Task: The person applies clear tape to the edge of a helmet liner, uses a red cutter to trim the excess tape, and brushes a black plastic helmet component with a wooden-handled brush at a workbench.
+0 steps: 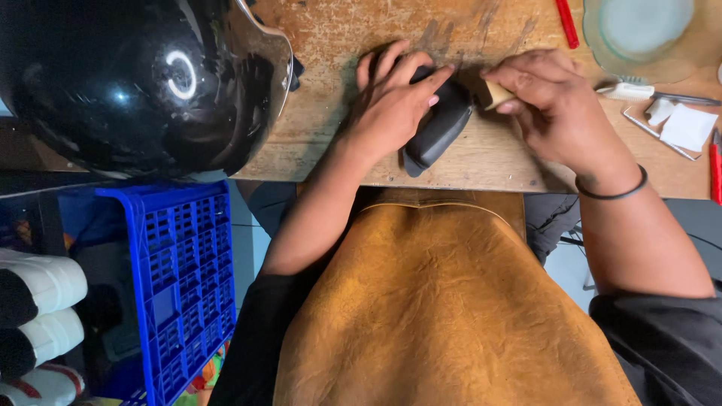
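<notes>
A person seated at a worn wooden counter [331,143] worked with both bare hands, seen from above. The left hand [391,101] lay flat over a dark, curved piece of material [440,128], its fingers [436,75] spread and pressing down on the piece's upper end; the rest of the piece stuck out below the fingers toward the counter's near edge. The right hand [553,105], wearing a thin black wristband [613,192], was clenched around a small pale wooden tool [496,94], whose tip met the dark piece just beside the left fingertips. Beyond the right fingers lay a red pen [566,22], a clear glass dish [639,30], metal tweezers [654,131] and white paper scraps [688,124]. Far left of the left fingers sat a glossy black helmet [128,83]. A tan leather apron [444,316] covered the person's lap, with a blue plastic crate [180,286] beside it.
</notes>
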